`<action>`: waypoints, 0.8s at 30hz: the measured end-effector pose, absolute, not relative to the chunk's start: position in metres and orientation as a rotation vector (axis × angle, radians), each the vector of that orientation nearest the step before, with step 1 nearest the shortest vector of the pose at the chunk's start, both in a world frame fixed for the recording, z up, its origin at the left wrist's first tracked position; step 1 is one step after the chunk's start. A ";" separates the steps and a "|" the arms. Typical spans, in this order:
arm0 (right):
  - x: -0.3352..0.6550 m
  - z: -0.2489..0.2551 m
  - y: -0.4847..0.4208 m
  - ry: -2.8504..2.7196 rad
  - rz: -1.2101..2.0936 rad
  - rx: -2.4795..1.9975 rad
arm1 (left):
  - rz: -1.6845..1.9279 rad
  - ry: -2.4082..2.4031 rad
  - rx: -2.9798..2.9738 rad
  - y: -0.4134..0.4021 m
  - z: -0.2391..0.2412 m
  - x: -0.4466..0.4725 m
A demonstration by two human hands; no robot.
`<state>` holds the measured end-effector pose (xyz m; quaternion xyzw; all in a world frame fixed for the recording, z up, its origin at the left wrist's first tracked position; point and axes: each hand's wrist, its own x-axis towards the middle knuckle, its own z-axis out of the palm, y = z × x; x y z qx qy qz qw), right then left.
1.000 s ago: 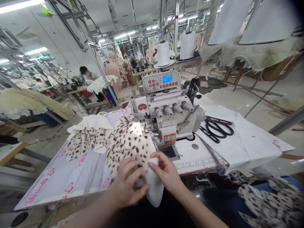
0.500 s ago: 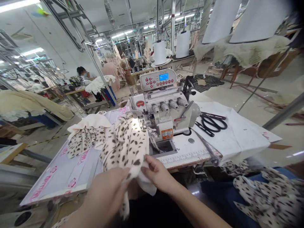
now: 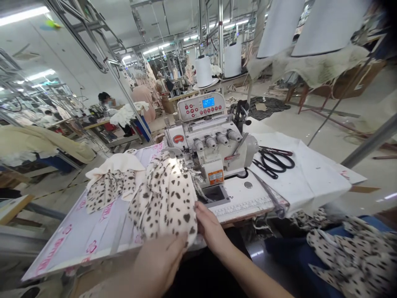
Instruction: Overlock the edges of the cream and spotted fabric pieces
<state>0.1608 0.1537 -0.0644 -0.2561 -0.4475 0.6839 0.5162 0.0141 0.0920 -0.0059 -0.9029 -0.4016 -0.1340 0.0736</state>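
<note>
Cream fabric with dark spots point(image 3: 169, 203) lies bunched under the lit presser foot of a white overlock sewing machine point(image 3: 214, 145) and hangs toward me over the table's front edge. My left hand point(image 3: 159, 260), blurred, is closed on the near edge of the spotted fabric; its fingertips are partly hidden. At the fabric's right edge, my right hand point(image 3: 211, 227) pinches the cloth between thumb and fingers, just in front of the machine's bed. Loose thread trimmings point(image 3: 198, 182) hang beside the needle area.
Another spotted piece with a plain cream part point(image 3: 116, 178) rests on the table's left side. Black-handled scissors point(image 3: 274, 161) lie right of the machine. More spotted fabric point(image 3: 350, 252) is heaped at lower right. Thread cones point(image 3: 203, 71) stand behind. A co-worker point(image 3: 107, 101) sits farther back.
My left hand has moved right, closer to my right hand. The near part of the spotted fabric now lies flatter and wider. The view has shifted slightly.
</note>
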 end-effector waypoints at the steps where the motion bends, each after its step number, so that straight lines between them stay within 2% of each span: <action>1: 0.162 -0.064 0.153 -1.083 1.566 -0.656 | -0.417 -1.198 -2.692 0.092 -0.012 0.015; 5: 0.167 -0.061 0.152 -1.336 1.259 -0.843 | -0.471 -1.178 -2.654 0.089 -0.013 0.020; 7: 0.167 -0.059 0.151 -1.425 1.217 -0.877 | -0.508 -1.220 -2.744 0.092 -0.002 0.023; 10: 0.167 -0.056 0.151 -1.411 1.354 -0.802 | -0.693 -1.347 -2.856 0.111 0.016 0.022; 13: 0.169 -0.053 0.153 -1.254 1.632 -0.673 | -0.854 -1.526 -2.635 0.146 0.025 0.016; 18: 0.171 -0.051 0.154 -0.957 1.921 -0.586 | -0.808 -1.590 -2.567 0.186 0.022 0.008; 24: 0.169 -0.062 0.157 -0.816 2.013 -0.555 | -0.758 -1.606 -2.587 0.189 0.021 0.008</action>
